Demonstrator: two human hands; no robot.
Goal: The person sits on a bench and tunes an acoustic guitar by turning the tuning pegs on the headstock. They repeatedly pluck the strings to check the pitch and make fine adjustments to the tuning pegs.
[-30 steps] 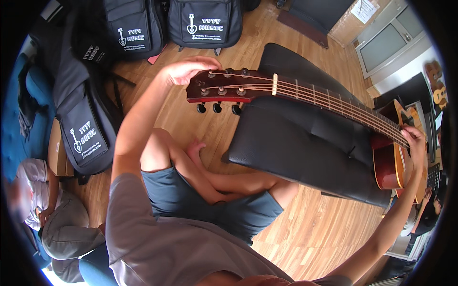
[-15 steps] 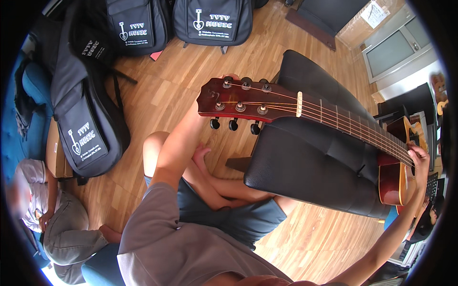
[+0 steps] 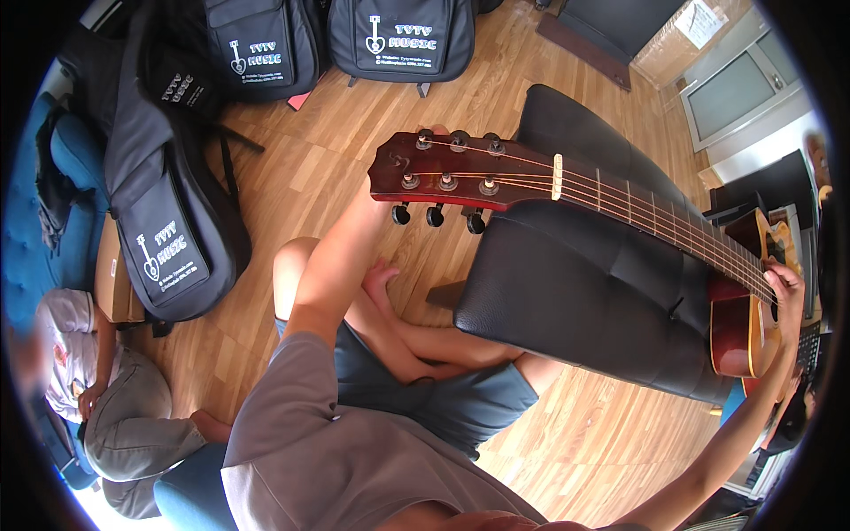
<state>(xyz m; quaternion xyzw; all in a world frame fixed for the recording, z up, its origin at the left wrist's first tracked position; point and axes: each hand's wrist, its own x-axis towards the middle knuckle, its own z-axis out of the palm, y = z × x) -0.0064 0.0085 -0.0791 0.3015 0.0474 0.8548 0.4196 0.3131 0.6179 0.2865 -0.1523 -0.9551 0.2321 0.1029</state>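
A dark red acoustic guitar (image 3: 522, 190) lies slantwise, its neck over a black padded bench (image 3: 602, 292) and its headstock toward me at the left. My left hand (image 3: 439, 129) reaches behind the headstock and grips it. Only fingertips show past its far edge, beside a black tuning peg (image 3: 425, 137); the palm is hidden. Strings run from the posts over the white nut (image 3: 557, 177) and along the fretboard. At the body end of the neck, my right hand (image 3: 786, 288) has thumb and fingers closed at the strings. Part of the guitar body shows below it.
Several black guitar bags (image 3: 173, 239) stand on the wooden floor at left and back. A person (image 3: 133, 398) sits at the lower left near a cardboard box (image 3: 119, 283). Another guitar (image 3: 784, 243), a glass-panelled door (image 3: 739, 88) and another person at the rim lie rightward.
The view has shifted slightly, moving the bags and bench a little in the picture. The headstock sits slightly higher. Both hands keep their places on the guitar.
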